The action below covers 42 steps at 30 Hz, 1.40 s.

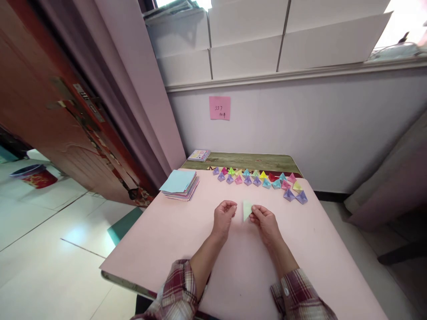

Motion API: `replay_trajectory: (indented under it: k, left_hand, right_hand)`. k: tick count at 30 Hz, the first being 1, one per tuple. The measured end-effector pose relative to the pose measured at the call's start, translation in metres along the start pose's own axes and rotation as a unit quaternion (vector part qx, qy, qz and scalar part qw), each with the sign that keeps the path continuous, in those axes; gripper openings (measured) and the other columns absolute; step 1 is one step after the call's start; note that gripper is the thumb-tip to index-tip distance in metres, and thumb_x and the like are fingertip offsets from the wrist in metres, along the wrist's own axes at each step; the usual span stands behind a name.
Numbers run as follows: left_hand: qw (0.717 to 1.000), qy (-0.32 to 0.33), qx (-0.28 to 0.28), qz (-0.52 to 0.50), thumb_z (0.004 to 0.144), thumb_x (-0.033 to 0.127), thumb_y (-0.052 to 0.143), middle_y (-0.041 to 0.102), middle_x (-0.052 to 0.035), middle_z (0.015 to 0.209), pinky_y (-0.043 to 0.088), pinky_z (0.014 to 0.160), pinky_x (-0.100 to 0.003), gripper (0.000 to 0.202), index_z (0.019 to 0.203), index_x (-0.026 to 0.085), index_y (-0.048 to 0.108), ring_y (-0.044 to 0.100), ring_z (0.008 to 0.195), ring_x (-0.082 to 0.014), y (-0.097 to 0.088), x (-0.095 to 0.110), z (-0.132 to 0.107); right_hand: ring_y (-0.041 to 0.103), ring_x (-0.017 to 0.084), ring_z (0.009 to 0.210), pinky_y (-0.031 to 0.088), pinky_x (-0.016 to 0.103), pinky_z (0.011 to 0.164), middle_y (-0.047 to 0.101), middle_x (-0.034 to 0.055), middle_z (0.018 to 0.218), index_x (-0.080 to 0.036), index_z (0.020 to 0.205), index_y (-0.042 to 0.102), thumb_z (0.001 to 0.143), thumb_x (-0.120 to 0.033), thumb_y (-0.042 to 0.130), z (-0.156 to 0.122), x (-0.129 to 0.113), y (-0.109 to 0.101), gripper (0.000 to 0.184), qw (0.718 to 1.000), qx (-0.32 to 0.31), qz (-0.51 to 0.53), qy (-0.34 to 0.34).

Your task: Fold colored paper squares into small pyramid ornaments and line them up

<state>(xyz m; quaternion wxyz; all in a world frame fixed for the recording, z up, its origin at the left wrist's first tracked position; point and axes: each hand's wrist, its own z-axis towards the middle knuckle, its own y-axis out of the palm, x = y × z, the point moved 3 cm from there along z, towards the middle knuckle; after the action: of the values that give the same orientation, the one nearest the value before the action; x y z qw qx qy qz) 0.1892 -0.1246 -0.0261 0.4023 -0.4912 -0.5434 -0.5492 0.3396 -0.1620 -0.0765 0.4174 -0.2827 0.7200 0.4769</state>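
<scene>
A small folded piece of pale green paper (247, 209) is pinched between the thumb and fingers of my right hand (267, 223), held above the pink table top. Just left of the paper is my left hand (224, 218), its fingers curled in toward the thumb, with nothing visible in them and a small gap to the paper. Beyond both hands, several small folded paper shapes (247, 180) in purple, pink, yellow, blue, green and red stand in rows. To the left lies a stack of coloured paper sheets (180, 182), light blue on top.
The table (160, 249) has a pink covering, with a wood-patterned strip (250, 159) at the back. A small printed pack (199, 155) lies at its far left corner. On the wall is a pink note (219, 108). A door (66, 115) and a red bucket (35, 175) are leftward.
</scene>
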Motion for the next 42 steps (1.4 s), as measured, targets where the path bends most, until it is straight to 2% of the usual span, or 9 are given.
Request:
replay_trajectory:
  k: [5,14,20,24,28,32,37,42]
  left_hand:
    - [0.999,-0.009,-0.038,-0.003,0.062,0.021,0.071,0.064,-0.0002,0.069,0.041,0.068,-0.024,0.012,0.072,0.016,0.070,0.052,0.066,-0.0116,0.008,0.002,-0.005]
    - [0.999,-0.032,-0.033,-0.021,0.058,0.021,0.076,0.068,-0.0030,0.075,0.043,0.075,-0.027,0.017,0.073,0.016,0.072,0.058,0.073,-0.0148,0.010,0.002,-0.005]
    - [0.998,-0.039,-0.028,-0.030,0.056,0.023,0.079,0.066,-0.0017,0.070,0.044,0.071,-0.027,0.021,0.074,0.016,0.071,0.057,0.068,-0.0132,0.010,-0.001,-0.004]
    - [0.997,-0.063,-0.019,-0.049,0.057,0.031,0.083,0.063,-0.0002,0.067,0.042,0.064,-0.025,0.028,0.075,0.015,0.067,0.054,0.061,-0.0102,0.007,-0.007,-0.002]
    - [0.986,-0.120,-0.080,-0.080,0.057,0.037,0.086,0.063,-0.0007,0.066,0.042,0.060,-0.024,0.036,0.074,0.014,0.065,0.054,0.058,-0.0092,0.010,-0.012,-0.003]
    - [0.964,-0.185,-0.150,-0.122,0.054,0.037,0.089,0.068,-0.0053,0.074,0.047,0.067,-0.027,0.042,0.079,0.014,0.065,0.063,0.067,-0.0145,0.014,-0.012,-0.009]
    - [0.949,-0.169,-0.224,-0.146,0.059,0.033,0.087,0.070,-0.0085,0.076,0.049,0.074,-0.033,0.037,0.081,0.013,0.065,0.067,0.068,-0.0183,0.020,0.000,-0.016]
    - [0.946,-0.151,-0.245,-0.148,0.061,0.032,0.086,0.071,-0.0088,0.075,0.048,0.073,-0.034,0.034,0.080,0.012,0.065,0.067,0.068,-0.0191,0.022,0.006,-0.019]
  right_hand:
    - [0.061,0.011,0.059,0.053,0.022,0.058,0.065,0.0001,0.065,-0.016,0.083,0.070,0.062,-0.044,0.084,0.001,0.004,0.002,0.037,1.000,0.003,0.030,0.002]
    - [0.061,0.010,0.059,0.053,0.020,0.059,0.066,-0.0005,0.065,-0.017,0.083,0.070,0.065,-0.042,0.082,0.002,0.006,0.001,0.034,0.999,0.000,0.033,0.004]
    - [0.061,0.011,0.059,0.053,0.022,0.058,0.065,0.0000,0.066,-0.017,0.083,0.069,0.065,-0.042,0.082,0.000,0.003,0.003,0.034,0.999,0.003,0.034,0.000]
    - [0.059,0.010,0.058,0.052,0.020,0.056,0.064,-0.0013,0.065,-0.017,0.082,0.069,0.063,-0.041,0.084,-0.001,0.002,0.005,0.034,0.999,0.002,0.051,0.010]
    - [0.057,0.009,0.055,0.050,0.019,0.051,0.062,-0.0022,0.063,-0.018,0.080,0.068,0.063,-0.040,0.084,-0.004,0.000,0.009,0.032,0.996,-0.033,0.067,0.037]
    - [0.052,0.008,0.051,0.047,0.019,0.047,0.060,-0.0022,0.062,-0.018,0.077,0.067,0.065,-0.039,0.083,-0.008,-0.004,0.012,0.029,0.992,-0.080,0.078,0.068]
    - [0.046,0.006,0.046,0.042,0.016,0.044,0.055,-0.0048,0.058,-0.018,0.073,0.065,0.065,-0.039,0.083,-0.011,-0.007,0.014,0.029,0.985,-0.121,0.088,0.087]
    - [0.044,0.005,0.045,0.041,0.015,0.043,0.053,-0.0059,0.055,-0.018,0.071,0.063,0.066,-0.039,0.083,-0.013,-0.007,0.016,0.029,0.979,-0.142,0.107,0.096]
